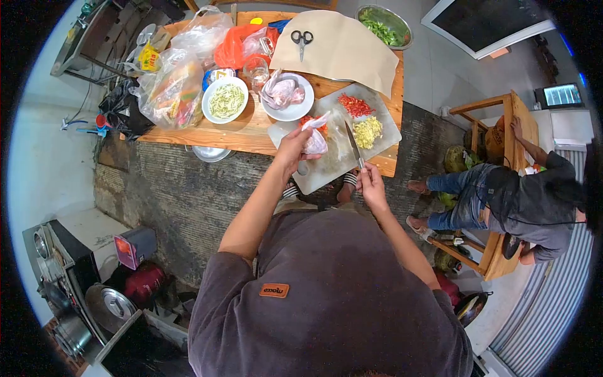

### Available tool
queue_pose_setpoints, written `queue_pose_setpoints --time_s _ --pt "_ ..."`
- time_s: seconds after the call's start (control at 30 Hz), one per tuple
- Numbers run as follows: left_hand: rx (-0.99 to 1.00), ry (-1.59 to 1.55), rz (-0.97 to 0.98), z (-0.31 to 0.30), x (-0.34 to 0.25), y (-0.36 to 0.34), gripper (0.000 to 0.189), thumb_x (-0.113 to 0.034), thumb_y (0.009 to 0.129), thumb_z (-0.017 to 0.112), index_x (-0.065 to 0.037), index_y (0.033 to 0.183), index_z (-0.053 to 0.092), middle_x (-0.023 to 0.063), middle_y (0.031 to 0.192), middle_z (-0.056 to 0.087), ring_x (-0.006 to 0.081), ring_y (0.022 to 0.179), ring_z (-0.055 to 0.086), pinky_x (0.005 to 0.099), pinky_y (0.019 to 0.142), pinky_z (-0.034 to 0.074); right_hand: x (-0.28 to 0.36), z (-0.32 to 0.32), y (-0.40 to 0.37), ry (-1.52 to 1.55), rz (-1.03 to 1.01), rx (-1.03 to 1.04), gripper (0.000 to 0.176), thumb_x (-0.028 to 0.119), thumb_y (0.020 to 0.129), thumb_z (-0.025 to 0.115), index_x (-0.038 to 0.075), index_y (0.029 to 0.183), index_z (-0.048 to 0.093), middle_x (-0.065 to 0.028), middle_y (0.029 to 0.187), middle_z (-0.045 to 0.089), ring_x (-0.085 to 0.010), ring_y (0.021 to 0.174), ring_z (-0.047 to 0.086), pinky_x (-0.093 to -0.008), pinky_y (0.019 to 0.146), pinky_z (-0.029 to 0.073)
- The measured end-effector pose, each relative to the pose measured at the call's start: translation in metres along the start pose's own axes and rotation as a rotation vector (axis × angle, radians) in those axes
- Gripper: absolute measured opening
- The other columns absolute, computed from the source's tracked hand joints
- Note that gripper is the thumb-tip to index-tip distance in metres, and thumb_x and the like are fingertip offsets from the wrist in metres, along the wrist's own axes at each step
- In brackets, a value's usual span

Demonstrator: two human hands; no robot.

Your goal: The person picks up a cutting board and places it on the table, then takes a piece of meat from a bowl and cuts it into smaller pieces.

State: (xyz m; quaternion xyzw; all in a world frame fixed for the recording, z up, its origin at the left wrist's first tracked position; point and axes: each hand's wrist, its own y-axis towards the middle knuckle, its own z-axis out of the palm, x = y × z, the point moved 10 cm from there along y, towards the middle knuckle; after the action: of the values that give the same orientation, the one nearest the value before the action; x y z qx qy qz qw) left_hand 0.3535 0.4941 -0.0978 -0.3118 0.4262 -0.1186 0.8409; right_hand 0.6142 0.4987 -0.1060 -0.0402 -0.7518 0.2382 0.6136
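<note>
My left hand point(291, 151) grips a pale pink raw chicken piece point(316, 143) above the left part of the white cutting board point(330, 171). In my right hand point(371, 183) is a knife point(353, 146), its blade pointing away from me over the board. Chopped red chili point(355, 105) and a pile of chopped pale yellow pieces point(367, 132) lie on the board's right side. Orange-red chopped pieces show partly behind the chicken piece. Just beyond the board, a white bowl point(287, 114) holds more raw chicken point(282, 93).
A bowl of pale green shreds point(226, 102) stands left, beside plastic bags point(169, 94) and a glass point(256, 70). Scissors point(301, 44) lie on brown paper point(339, 53). A metal bowl of greens point(384, 26) is at the far right corner. Another person point(502, 195) works at a wooden table, right.
</note>
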Motion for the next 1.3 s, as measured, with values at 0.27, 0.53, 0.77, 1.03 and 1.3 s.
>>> queue_pose_setpoints --time_s 0.27,0.53,0.77,1.03,1.3 --pt "0.007 0.435 -0.009 -0.001 0.040 0.021 0.038 -0.031 0.096 0.064 -0.002 0.121 0.065 0.0075 0.100 0.068 0.0207 0.085 0.071 0.0351 0.056 0.063 -0.008 -0.011 -0.028 -0.004 0.037 -0.101 0.027 0.020 0.106 0.047 0.004 0.127 0.052 -0.0011 0.080 0.055 -0.0084 0.065 0.051 -0.0251 0.060 0.045" --pt "0.136 0.858 0.098 0.029 0.042 0.040 0.042 -0.030 0.090 0.068 0.000 0.118 0.069 0.0135 0.089 0.071 0.0244 0.067 0.071 0.0355 0.048 0.061 -0.017 -0.018 -0.043 -0.054 -0.007 -0.125 0.026 0.021 0.107 0.047 0.006 0.127 0.053 0.0018 0.079 0.055 -0.0050 0.063 0.048 -0.0221 0.057 0.041" --pt "0.045 1.194 0.214 0.044 0.051 0.054 0.038 -0.031 0.084 0.069 -0.001 0.107 0.069 0.0211 0.091 0.072 0.0316 0.076 0.072 0.0436 0.066 0.059 -0.027 -0.033 -0.031 -0.123 0.007 -0.001 0.029 0.026 0.105 0.050 0.005 0.125 0.054 -0.0006 0.081 0.054 -0.0093 0.070 0.051 -0.0277 0.065 0.047" --pt "-0.233 1.421 0.502 0.062 0.037 0.021 0.037 -0.031 0.082 0.073 0.000 0.102 0.066 0.0204 0.098 0.069 0.0391 0.090 0.068 0.0497 0.078 0.054 -0.004 -0.039 -0.026 -0.395 -0.118 0.066 0.035 0.028 0.104 0.050 0.004 0.128 0.052 -0.0207 0.107 0.067 -0.0334 0.099 0.067 -0.0421 0.085 0.050" --pt "-0.374 1.583 0.827 0.088 0.029 -0.038 0.044 -0.024 0.079 0.075 -0.002 0.114 0.063 0.0199 0.127 0.055 0.0391 0.118 0.052 0.0482 0.098 0.045 0.009 -0.026 -0.024 -0.445 -0.224 0.125 0.030 0.024 0.104 0.048 0.002 0.125 0.051 -0.0225 0.097 0.066 -0.0386 0.091 0.067 -0.0449 0.080 0.051"
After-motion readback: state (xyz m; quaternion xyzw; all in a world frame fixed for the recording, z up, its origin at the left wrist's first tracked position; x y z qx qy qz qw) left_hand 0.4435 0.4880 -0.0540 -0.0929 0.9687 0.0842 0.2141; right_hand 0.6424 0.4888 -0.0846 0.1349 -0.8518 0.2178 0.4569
